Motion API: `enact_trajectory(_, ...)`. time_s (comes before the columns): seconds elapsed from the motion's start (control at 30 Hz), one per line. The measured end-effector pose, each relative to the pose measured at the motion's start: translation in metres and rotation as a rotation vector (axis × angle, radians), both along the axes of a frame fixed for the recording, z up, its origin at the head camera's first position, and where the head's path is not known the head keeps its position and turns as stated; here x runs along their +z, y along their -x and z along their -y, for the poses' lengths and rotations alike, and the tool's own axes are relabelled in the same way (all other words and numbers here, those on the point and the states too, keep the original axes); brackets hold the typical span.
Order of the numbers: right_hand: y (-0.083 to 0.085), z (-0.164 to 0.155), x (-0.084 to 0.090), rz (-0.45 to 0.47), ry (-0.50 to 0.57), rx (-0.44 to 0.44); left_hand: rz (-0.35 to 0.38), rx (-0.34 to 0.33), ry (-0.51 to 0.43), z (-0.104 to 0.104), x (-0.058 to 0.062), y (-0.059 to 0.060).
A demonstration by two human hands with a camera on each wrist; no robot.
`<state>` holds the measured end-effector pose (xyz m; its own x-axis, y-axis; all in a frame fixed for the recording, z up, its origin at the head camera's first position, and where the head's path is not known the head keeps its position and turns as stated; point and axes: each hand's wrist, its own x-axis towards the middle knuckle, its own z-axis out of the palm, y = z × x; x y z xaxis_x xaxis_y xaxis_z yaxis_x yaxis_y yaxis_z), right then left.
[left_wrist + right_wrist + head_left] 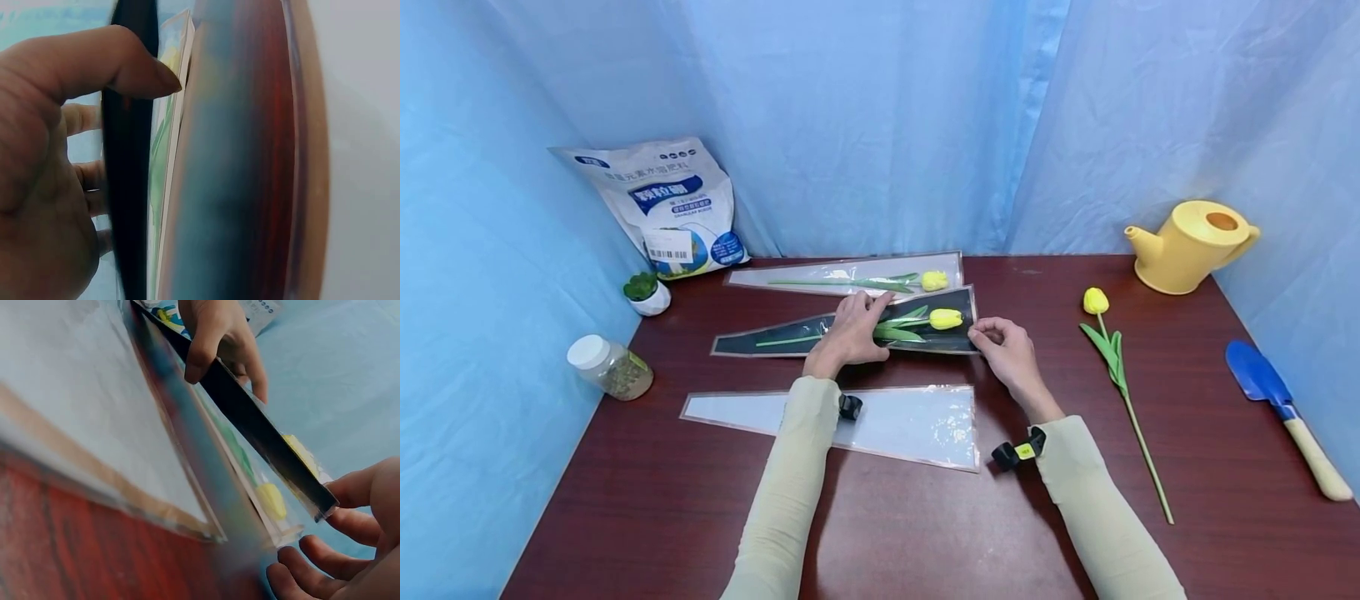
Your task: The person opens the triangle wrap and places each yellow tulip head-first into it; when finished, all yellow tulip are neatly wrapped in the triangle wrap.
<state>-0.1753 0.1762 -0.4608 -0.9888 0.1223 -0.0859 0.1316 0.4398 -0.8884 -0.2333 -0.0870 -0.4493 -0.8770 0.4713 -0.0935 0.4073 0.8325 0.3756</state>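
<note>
My left hand (850, 333) grips a black-backed clear flower sleeve (958, 337) around its middle. A yellow tulip (946, 319) with green leaves lies inside it. In the left wrist view the thumb (147, 69) is on one side of the sleeve and fingers are on the other. At the sleeve's wide right end, my right hand (1011, 354) pinches the edge between thumb and finger. The right wrist view shows the sleeve (250, 422) edge-on, tilted up. Behind it lies a white sleeve (827, 273) holding another yellow tulip (934, 281). Nearer me is a flat white sleeve (917, 425).
A loose yellow tulip (1122, 379) lies to the right. Beyond it are a yellow watering can (1183, 250) and a blue trowel (1258, 375). At left stand a fertilizer bag (662, 204), a small potted succulent (647, 293) and a tilted white-lidded jar (613, 367). Blue curtains enclose the table.
</note>
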Motion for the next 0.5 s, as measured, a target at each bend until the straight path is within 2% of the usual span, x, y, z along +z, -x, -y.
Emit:
enact_trajectory(0.13,0.001,0.0,-0.004,-0.013,-0.103,0.012,0.019,0.004,-0.008,0.003,0.001,0.001)
enact_trajectory(0.27,0.002,0.001,-0.007,-0.025,-0.16,0.03,0.048,0.017,-0.047,0.006,0.002,0.001)
enact_trajectory(0.5,0.007,0.003,-0.011,-0.031,-0.201,0.071,0.062,0.054,-0.078,0.011,0.001,0.002)
